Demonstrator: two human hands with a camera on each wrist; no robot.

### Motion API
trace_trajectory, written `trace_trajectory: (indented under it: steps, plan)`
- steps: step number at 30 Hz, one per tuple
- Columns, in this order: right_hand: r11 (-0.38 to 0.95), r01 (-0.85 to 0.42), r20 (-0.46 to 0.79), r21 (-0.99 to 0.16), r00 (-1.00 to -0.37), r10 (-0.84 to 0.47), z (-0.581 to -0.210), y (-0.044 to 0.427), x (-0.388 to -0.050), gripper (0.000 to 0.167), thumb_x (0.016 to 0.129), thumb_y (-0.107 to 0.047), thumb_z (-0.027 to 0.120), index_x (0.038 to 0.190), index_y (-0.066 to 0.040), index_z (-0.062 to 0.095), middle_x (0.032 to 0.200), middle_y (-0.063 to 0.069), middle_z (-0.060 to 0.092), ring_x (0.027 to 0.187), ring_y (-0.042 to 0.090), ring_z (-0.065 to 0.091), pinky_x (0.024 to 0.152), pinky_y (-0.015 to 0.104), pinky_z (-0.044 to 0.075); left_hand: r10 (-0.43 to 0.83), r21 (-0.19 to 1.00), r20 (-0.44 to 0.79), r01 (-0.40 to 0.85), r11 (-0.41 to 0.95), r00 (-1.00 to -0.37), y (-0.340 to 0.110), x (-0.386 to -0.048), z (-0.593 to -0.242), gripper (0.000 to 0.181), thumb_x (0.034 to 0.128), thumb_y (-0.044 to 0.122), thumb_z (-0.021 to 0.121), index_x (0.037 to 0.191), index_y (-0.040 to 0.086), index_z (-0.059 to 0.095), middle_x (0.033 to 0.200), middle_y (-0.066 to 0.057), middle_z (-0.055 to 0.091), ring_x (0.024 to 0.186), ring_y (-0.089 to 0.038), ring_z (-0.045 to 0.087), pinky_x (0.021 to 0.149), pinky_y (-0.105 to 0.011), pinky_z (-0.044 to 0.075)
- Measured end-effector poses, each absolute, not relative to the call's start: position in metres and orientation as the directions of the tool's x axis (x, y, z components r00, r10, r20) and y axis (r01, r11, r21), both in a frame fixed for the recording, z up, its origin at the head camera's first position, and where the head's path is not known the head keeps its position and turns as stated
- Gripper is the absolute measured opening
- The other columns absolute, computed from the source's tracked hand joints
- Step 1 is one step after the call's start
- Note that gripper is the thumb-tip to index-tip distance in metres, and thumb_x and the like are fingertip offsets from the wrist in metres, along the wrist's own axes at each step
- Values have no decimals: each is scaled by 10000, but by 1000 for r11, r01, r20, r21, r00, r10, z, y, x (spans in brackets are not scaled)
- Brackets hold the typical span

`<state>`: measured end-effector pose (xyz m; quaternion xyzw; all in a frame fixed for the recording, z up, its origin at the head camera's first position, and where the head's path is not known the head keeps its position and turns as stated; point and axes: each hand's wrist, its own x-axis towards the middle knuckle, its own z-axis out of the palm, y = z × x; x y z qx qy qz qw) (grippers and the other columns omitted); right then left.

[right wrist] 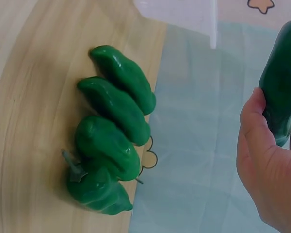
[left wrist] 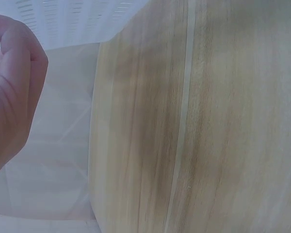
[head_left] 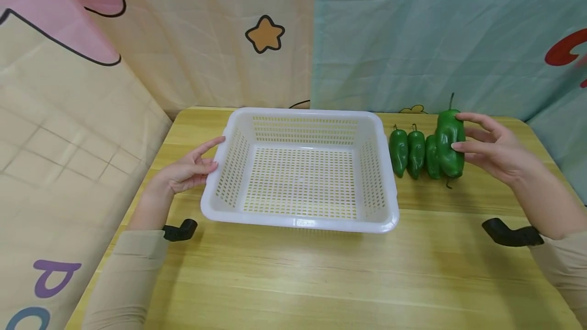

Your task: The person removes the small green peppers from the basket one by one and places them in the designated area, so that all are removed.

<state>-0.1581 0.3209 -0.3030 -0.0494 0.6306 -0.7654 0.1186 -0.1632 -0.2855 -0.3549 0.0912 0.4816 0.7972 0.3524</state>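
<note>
A white plastic basket (head_left: 300, 225) with slotted walls stands in the middle of the table; its inside holds nothing. At its left rim my left hand (head_left: 190, 169) grips the edge between thumb and fingers; the left wrist view shows this hand (left wrist: 14, 82) beside the basket's wall (left wrist: 82, 22). My right hand (head_left: 492, 149) pinches a green pepper (head_left: 451, 141) between thumb and fingers, stem upward, above the table. Beneath and beside it lie several more green peppers, among them one pepper (head_left: 398, 153) nearest the basket and another pepper (head_left: 416, 154). The held pepper (right wrist: 283, 82) partly hides the row in the head view.
The wooden table (head_left: 284, 279) reaches back to a patterned cloth curtain (head_left: 412, 39). In the right wrist view, a pepper with its stem showing (right wrist: 92, 184) lies at the row's end. Black wrist mounts (head_left: 511, 233) stick out from both forearms.
</note>
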Motion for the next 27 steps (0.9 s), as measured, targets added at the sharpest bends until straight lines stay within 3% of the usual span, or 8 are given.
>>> trace_trajectory:
  steps: [27]
  plan:
    - [-301, 134, -78, -944, -978, -192, -324, 353, -154, 546, 872, 211, 434, 1248, -160, 571, 1024, 51, 635, 876, 177, 639, 658, 298, 553, 631, 827, -211, -481, -292, -747, -284, -164, -355, 652, 947, -88, 422, 1456, 232, 169, 1092, -165, 637, 985, -290, 632, 785, -408, 537]
